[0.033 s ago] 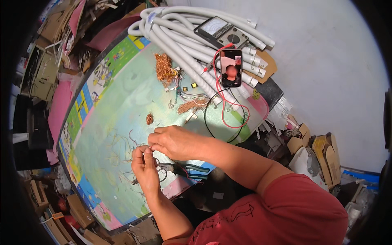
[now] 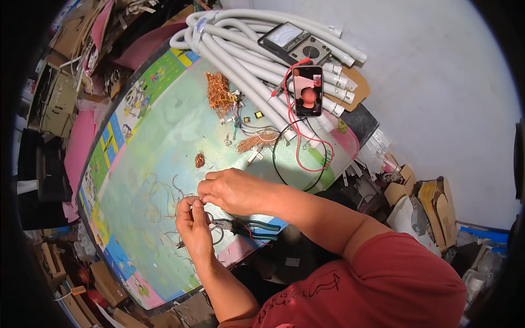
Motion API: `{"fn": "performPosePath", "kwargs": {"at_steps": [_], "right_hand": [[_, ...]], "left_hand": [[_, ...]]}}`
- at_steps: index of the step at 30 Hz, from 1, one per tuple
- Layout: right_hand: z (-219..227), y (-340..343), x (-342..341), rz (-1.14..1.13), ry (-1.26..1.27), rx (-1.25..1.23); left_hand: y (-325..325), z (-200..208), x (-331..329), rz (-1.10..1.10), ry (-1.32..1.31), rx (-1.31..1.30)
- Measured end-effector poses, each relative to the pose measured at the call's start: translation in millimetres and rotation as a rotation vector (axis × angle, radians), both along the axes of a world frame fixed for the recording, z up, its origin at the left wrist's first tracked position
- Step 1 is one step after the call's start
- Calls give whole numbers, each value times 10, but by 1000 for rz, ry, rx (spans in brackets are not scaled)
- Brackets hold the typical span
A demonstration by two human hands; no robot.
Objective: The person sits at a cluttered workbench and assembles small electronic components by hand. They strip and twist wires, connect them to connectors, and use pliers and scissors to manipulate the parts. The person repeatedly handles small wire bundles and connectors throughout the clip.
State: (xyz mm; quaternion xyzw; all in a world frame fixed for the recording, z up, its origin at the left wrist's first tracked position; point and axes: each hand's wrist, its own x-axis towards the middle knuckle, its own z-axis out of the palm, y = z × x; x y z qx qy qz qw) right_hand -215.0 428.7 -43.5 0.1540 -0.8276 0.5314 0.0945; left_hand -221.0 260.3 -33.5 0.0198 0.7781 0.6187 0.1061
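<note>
My left hand [image 2: 194,227] and my right hand [image 2: 232,191] meet over the near part of the table. Both have thumb and fingers pinched together, almost touching each other. What they pinch is too small and too covered to make out. Just right of my left hand lie pliers [image 2: 254,225] with dark green handles. Partly under that hand is a pair of scissors [image 2: 221,236] with dark finger loops. A short purplish wire [image 2: 176,183] curves beside my left fingertips. Thin loose wires [image 2: 156,199] are scattered to the left. A small copper wire bundle [image 2: 199,159] sits beyond my hands.
Farther back are a copper wire heap [image 2: 218,90], small electronic parts [image 2: 246,119] and a stranded copper bunch [image 2: 254,143]. Grey flexible hoses [image 2: 246,76] bear an analog multimeter [image 2: 295,45] and a phone [image 2: 308,104]. A red test lead [image 2: 299,156] loops at the right. Cardboard clutter [image 2: 432,213] surrounds the table.
</note>
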Motion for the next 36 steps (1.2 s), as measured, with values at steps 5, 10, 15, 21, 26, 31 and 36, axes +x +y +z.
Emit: {"fn": "performPosePath", "kwargs": {"at_steps": [5,10,15,21,26,31,36], "right_hand": [[44,108,17,-58,-27,64],[92,213,2,-9,-22,16],[124,436,-19,-143,-259,-94],[111,355,-40,-124,-162,123],[52,240,-31,-88,-166,-37],[80,198,-14,7,-218,-175],[74,169,-3,-6,-135,-65]], "left_hand": [[61,59,5,-67,-58,107],[-33,195,29,-66,-143,-19],[-68,97,-29,44,273,-466],[-32,161,34,367,370,-399],[300,123,184,15,449,-307],[307,12,150,-12,440,-451],[289,111,165,19,215,-415]]}}
